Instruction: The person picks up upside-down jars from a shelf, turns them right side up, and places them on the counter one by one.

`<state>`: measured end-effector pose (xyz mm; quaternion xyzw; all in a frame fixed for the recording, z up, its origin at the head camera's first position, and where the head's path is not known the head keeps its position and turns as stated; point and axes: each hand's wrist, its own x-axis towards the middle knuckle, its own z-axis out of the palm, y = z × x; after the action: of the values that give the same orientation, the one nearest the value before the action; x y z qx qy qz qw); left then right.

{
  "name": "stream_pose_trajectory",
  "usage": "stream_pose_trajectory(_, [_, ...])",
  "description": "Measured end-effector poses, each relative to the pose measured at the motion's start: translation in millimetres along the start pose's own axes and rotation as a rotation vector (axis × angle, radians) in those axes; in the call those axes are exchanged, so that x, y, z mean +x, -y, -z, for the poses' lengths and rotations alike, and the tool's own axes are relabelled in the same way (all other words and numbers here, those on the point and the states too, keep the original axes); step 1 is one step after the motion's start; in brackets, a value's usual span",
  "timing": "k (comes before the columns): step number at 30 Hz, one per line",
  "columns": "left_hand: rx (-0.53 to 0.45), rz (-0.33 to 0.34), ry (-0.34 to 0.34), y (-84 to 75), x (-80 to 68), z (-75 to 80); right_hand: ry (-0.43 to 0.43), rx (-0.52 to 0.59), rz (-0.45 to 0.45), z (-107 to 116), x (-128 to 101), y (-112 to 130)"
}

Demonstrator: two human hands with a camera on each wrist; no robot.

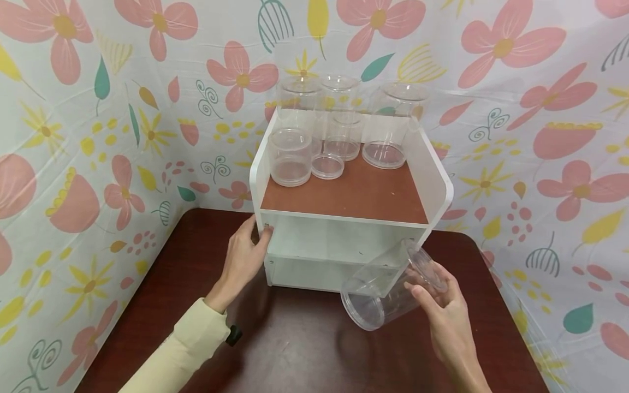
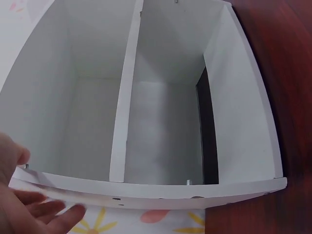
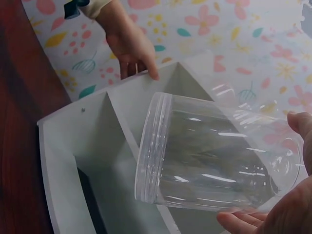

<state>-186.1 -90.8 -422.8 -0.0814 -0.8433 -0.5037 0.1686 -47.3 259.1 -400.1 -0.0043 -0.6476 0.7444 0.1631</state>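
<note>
**Jar held sideways at the front of the shelf unit, lower bay wide open**

Jar-stowing looks like the step in hand. A big clear plastic jar [image 1: 388, 289] is gripped near its base by the right hand [image 1: 444, 311], fingers and thumb curled round it, mouth tipped toward the camera and down-left. It's held off the desk [image 1: 304, 349], just in front of the white shelf unit [image 1: 437, 180], at the lower right bay. The unit's left front edge is touched by the left hand [image 1: 243, 256], fingers fairly straight against the panel, nothing pinched, so the unit seems to be steadied.

Up top, several more clear containers [image 1: 339, 136] are parked on the brown shelf board, toward the back and left. In the left wrist view the two lower bays are shown bare and white.

For the next move, probably the jar has to be turned upright or lined up with the opening, and it looks like a snug fit height-wise, so a tilt going in may be needed. Hard to judge clearance from these angles.
</note>
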Motion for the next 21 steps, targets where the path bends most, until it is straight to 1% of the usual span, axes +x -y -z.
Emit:
stream_pose_trajectory(2, [-0.017, -0.01, -0.045, 0.3, -3.8, -0.6, -0.006, -0.005, -0.004, -2, -1, -1])
stream_pose_trajectory(4, [-0.045, -0.05, -0.121, 1.6, -8.1, -2.1, -0.012, -0.005, -0.005, -3, -1, -2])
stream_pose_trajectory(8, [-0.111, -0.184, -0.275, 5.1, -19.3, -5.9, -0.022, 0.001, -0.006, -5, -3, -5])
stream_pose_trajectory(10, [-0.13, -0.255, -0.319, 7.0, -25.6, -8.6, -0.021, -0.003, -0.01, -6, -3, -6])
stream_pose_trajectory(11, [-0.135, -0.283, -0.324, 7.9, -28.7, -10.3, -0.021, -0.003, -0.013, -6, -3, -6])
stream_pose_trajectory(13, [-0.157, -0.338, -0.302, 10.1, -35.3, -14.8, -0.019, -0.008, -0.019, -6, -4, -7])
stream_pose_trajectory(15, [-0.171, -0.387, -0.252, 12.3, -42.6, -20.6, -0.016, -0.014, -0.024, -7, -4, -8])
stream_pose_trajectory(18, [-0.188, -0.432, -0.136, 15.0, -55.2, -30.1, -0.018, -0.025, -0.035, -8, -5, -9])
stream_pose_trajectory(20, [-0.187, -0.447, -0.051, 16.5, -63.3, -36.3, -0.021, -0.036, -0.048, -9, -5, -10])
stream_pose_trajectory(21, [-0.19, -0.442, -0.004, 17.0, -67.2, -39.4, -0.023, -0.042, -0.059, -10, -6, -11])
